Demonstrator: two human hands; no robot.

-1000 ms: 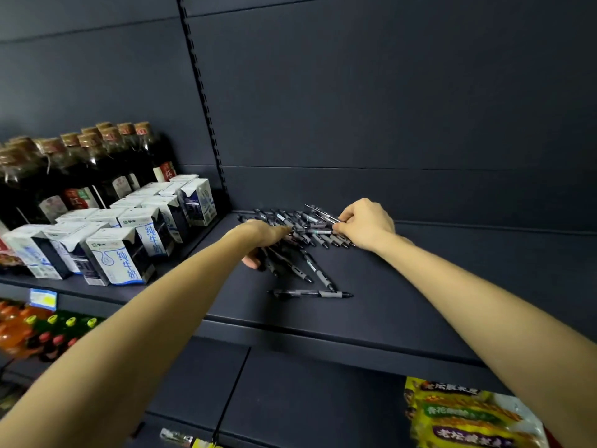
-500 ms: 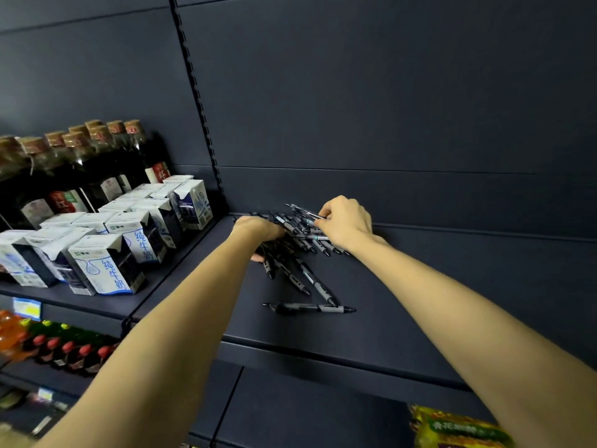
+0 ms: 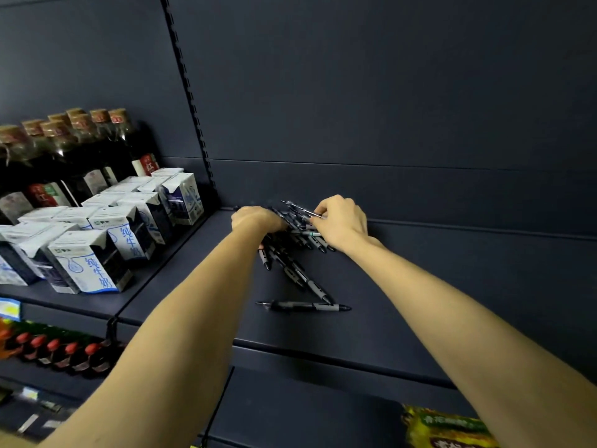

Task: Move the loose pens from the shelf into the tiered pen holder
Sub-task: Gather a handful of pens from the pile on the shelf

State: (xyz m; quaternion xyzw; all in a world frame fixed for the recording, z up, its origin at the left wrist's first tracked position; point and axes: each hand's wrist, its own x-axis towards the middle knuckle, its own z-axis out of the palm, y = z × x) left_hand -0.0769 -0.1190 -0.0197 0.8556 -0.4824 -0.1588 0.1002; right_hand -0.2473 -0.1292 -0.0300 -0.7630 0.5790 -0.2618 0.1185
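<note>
Still gathering: in the head view both hands work the pens point(image 3: 292, 250) heaped at the back of the shelf point(image 3: 371, 302). Right hand point(image 3: 342, 221) pinches one pen; left hand point(image 3: 258, 218) curls over the pile, its grip hidden. Next, lift a bundle; no holder is visible. Since earlier, the right hand has risen slightly.

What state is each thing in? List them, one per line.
Right hand: pinches a pen at the pile.
Left hand: on the pens, fingers hidden.
Pen pile: loose, jumbled on the shelf.
Single pen: lying flat, apart, untouched.
Milk cartons: upright, closed.
Dark bottles: upright, capped.
</note>
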